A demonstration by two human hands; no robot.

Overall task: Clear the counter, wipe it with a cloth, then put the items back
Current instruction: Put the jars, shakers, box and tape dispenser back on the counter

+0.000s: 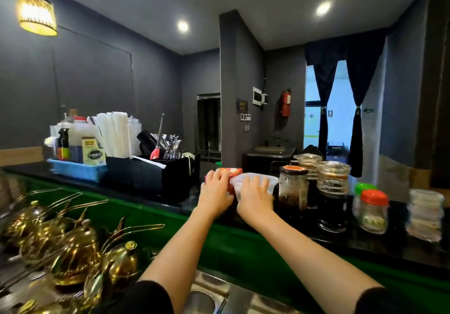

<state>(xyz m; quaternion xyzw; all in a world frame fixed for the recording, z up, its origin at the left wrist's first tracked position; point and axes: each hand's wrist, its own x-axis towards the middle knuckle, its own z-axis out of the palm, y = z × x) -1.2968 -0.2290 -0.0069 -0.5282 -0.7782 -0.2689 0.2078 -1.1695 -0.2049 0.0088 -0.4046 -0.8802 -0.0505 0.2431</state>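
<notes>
The room is dim, its dark grey walls soaking up light. Two recessed ceiling spots [182, 26] and a yellow woven wall lamp [36, 14] burn out to glare, and cool daylight floods the curtained window [341, 109]. Brass pots [73, 245] carry bright highlights. Wide-angle distortion bends the edges; the stacked containers [425, 214] at right smear with blur.

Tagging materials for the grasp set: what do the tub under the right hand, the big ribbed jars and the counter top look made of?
Tub: thin clear plastic, apparently; translucent and cloudy. Ribbed jars: likely glass; thick, clear walls with bright highlights, dark contents visible inside. Counter top: dark polished surface, maybe stone or laminate; it reflects the jars. The right hand rests on the tub.
</notes>
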